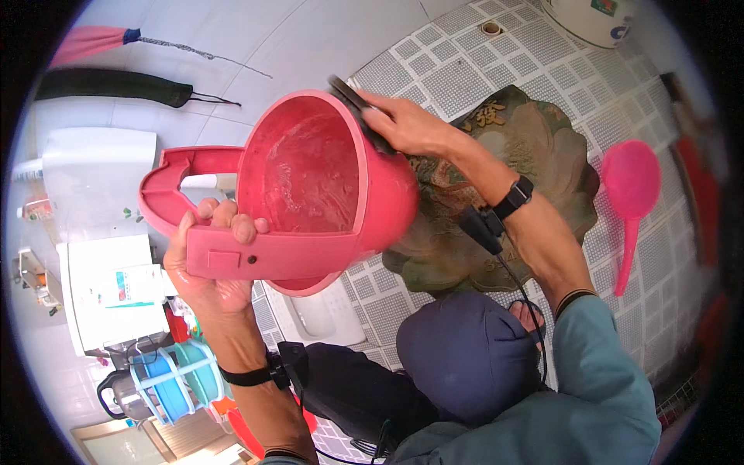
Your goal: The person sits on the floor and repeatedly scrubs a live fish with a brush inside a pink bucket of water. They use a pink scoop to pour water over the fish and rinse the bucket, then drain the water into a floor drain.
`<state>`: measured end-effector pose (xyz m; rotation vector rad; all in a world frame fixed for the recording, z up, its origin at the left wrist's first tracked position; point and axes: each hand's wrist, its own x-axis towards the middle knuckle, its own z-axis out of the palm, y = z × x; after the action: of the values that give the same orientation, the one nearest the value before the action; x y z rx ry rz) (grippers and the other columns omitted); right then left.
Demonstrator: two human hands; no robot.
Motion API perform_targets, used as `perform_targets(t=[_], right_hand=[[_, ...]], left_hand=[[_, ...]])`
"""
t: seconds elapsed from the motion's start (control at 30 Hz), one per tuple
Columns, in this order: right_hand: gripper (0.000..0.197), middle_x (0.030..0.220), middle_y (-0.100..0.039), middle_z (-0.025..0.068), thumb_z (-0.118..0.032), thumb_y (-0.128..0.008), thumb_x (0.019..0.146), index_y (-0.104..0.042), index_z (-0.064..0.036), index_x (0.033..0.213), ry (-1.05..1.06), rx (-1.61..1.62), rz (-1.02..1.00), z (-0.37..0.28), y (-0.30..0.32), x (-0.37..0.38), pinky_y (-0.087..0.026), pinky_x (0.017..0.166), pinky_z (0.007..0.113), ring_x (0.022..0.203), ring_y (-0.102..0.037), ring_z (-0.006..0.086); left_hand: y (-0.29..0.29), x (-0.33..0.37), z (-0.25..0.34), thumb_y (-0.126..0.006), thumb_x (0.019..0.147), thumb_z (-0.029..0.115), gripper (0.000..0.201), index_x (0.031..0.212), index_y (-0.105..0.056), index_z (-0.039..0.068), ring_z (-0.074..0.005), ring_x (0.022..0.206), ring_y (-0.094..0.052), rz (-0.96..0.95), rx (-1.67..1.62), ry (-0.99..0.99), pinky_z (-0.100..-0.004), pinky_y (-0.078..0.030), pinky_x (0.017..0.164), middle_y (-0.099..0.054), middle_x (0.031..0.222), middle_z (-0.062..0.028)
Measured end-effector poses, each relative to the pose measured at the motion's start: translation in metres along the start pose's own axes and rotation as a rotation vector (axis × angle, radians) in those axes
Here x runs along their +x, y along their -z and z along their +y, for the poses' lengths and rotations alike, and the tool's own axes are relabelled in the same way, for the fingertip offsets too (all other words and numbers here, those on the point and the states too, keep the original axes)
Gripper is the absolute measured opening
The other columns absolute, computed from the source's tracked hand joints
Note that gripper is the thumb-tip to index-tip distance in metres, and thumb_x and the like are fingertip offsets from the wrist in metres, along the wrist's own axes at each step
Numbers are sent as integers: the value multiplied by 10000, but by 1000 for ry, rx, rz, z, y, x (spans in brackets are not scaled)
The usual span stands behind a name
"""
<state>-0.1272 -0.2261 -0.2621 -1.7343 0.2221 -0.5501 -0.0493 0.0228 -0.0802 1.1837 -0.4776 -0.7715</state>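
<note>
My left hand (pixel 217 267) grips the frame-like handle of a red plastic bucket-like vessel (pixel 387 194), fingers wrapped over the bar. The vessel is tilted up off the floor, and its open mouth shows a wet inside with what looks like a little water. At the vessel's upper right rim, my right hand (pixel 407 128) clasps a dark flat pad-like thing (pixel 360 112). That pad lies against the outer edge of the rim and is smeared by motion, so its exact kind cannot be made out.
Below lies a dark flower-shaped mat (pixel 504 163) on grey-and-white tiles. A pink ladle (pixel 632 182) rests to its right. A white pail (pixel 589 19) stands at the far right, near a round drain hole (pixel 490 29). A white basin (pixel 314 310) sits low by my knees; a rack of basins (pixel 174 380) is lower left.
</note>
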Motion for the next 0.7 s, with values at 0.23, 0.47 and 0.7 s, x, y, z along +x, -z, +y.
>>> perform_targets(t=[0.23, 0.47, 0.7], right_hand=[[582, 1103, -631, 300, -346, -402, 948, -340, -145, 1490, -479, 24, 148, 99, -19, -50, -469, 899, 434, 1000, -613, 426], [641, 1042, -633, 322, -358, -438, 951, -300, -37, 1489, -520, -178, 199, 162, -87, -154, -476, 869, 460, 969, -604, 468], [602, 1108, -638, 290, -359, -499, 932, -398, -69, 1450, -503, -194, 105, 143, -62, -165, -478, 907, 430, 1032, -617, 424]], left_hand=[[8, 38, -4, -537, 916, 296, 246, 959, -479, 61, -227, 685, -501, -153, -114, 237, -441, -406, 869, -442, 767, -50], [24, 16, 7, -566, 891, 245, 220, 983, -543, 46, -304, 725, -552, -234, -172, 232, -518, -452, 865, -481, 738, -68], [103, 40, 53, -650, 740, 125, 377, 1037, -443, 20, -441, 731, -647, -533, -135, 538, -643, -487, 885, -452, 741, -86]])
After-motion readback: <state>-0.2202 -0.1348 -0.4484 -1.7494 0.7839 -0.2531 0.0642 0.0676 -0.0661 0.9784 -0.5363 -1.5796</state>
